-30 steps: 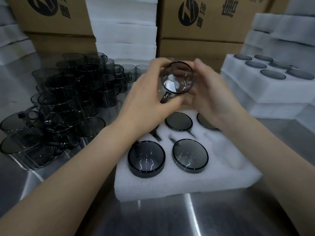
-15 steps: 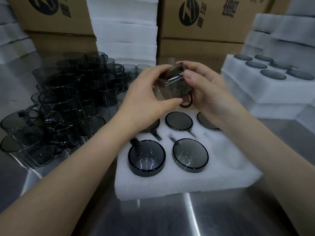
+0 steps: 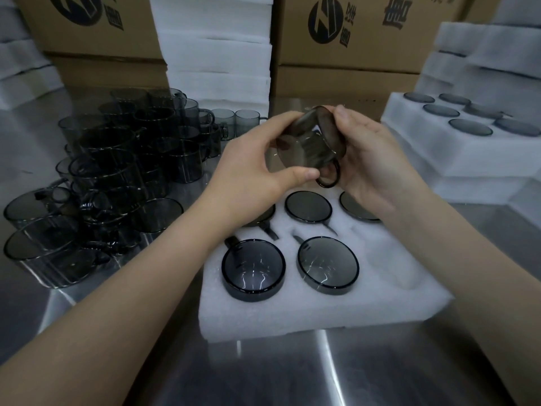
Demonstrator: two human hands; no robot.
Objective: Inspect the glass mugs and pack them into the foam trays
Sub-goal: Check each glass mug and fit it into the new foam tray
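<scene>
A smoky grey glass mug (image 3: pixel 313 145) is held on its side above a white foam tray (image 3: pixel 292 315), its handle hanging down at the lower right. My left hand (image 3: pixel 248 165) grips its left end with thumb below and fingers over the top. My right hand (image 3: pixel 371 159) holds the other end, fingers curled over the top edge. Several mugs sit in the tray's round pockets, among them one at the front left (image 3: pixel 253 269) and one beside it (image 3: pixel 328 265). My right forearm hides the tray's right front part.
A dense pile of loose grey mugs (image 3: pixel 111 171) covers the steel table (image 3: pixel 278 370) on the left. A filled foam tray (image 3: pixel 456 136) sits on a stack at the right. Cardboard boxes (image 3: pixel 366 33) and stacked white foam (image 3: pixel 216 51) stand behind.
The mug has turned in my hands: a second ago its round end faced me, now it lies sideways with the handle hanging at the lower right. Both hands stayed above the tray.
</scene>
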